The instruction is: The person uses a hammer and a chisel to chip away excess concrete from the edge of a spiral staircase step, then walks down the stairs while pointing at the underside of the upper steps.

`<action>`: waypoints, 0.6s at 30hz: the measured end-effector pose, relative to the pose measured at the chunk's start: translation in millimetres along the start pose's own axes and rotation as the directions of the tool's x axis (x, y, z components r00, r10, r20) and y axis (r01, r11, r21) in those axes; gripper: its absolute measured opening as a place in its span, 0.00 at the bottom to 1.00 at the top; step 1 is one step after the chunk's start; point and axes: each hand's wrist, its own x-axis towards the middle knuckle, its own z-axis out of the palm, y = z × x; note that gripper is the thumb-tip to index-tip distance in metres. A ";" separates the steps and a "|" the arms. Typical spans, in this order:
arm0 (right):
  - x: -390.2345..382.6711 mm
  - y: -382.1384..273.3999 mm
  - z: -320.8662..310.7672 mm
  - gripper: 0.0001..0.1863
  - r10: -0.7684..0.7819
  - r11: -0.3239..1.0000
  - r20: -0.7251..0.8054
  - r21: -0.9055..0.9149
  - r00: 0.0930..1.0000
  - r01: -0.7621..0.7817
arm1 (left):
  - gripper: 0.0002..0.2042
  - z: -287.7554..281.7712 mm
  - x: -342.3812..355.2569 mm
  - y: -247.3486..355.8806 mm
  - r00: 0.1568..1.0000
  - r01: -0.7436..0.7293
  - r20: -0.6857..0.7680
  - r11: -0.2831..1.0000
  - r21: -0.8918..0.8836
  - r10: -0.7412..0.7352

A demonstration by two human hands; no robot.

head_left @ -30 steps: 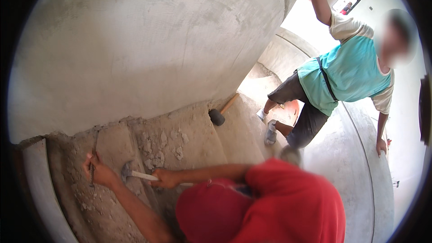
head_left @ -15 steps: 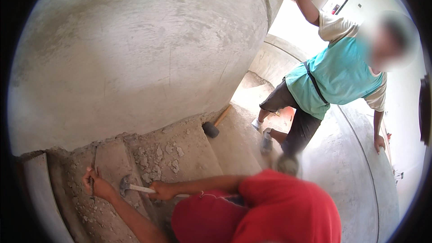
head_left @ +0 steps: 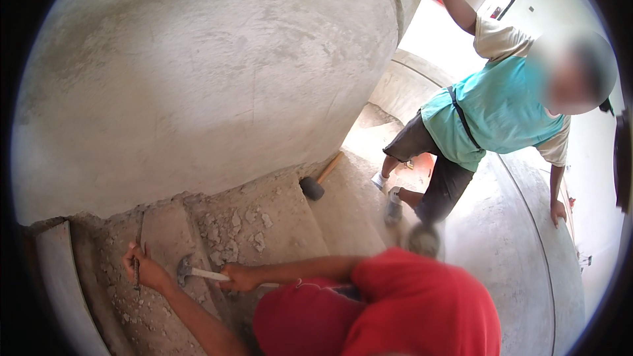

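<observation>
Neither my left hand nor my right hand is in view. Below me a co-worker in a red cap and red shirt bends over dusty concrete steps. That person's left hand grips a thin metal rod or chisel, upright in the picture. Their right hand holds the pale handle of a hammer, its head a little right of the rod. A black rubber mallet with a wooden handle lies higher on the steps, by the wall.
A plastered wall rises along the steps. A second person in turquoise stands at right, one hand high on the wall, the other on a curved concrete parapet. Broken rubble covers a tread; a curved board edges the far left.
The view has shifted, so the steps and both people sit lower and slightly left than a second ago. The turquoise-shirted person's head is lower. The tools show little movement relative to the steps.
</observation>
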 end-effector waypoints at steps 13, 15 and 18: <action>3.5 9.2 -0.1 0.23 -0.046 0.998 0.004 -0.031 0.999 0.046 | 0.15 -2.4 1.9 -4.7 1.000 0.014 -0.001 1.000 -0.010 -0.014; 4.7 10.7 1.9 0.23 -0.052 0.998 -0.001 -0.033 0.999 0.052 | 0.15 -3.4 2.4 -4.0 1.000 0.018 -0.003 1.000 -0.014 -0.018; 5.9 13.5 3.1 0.23 -0.057 0.998 -0.010 -0.028 0.998 0.057 | 0.15 -2.4 0.8 -1.8 1.000 0.015 -0.003 0.999 -0.033 -0.015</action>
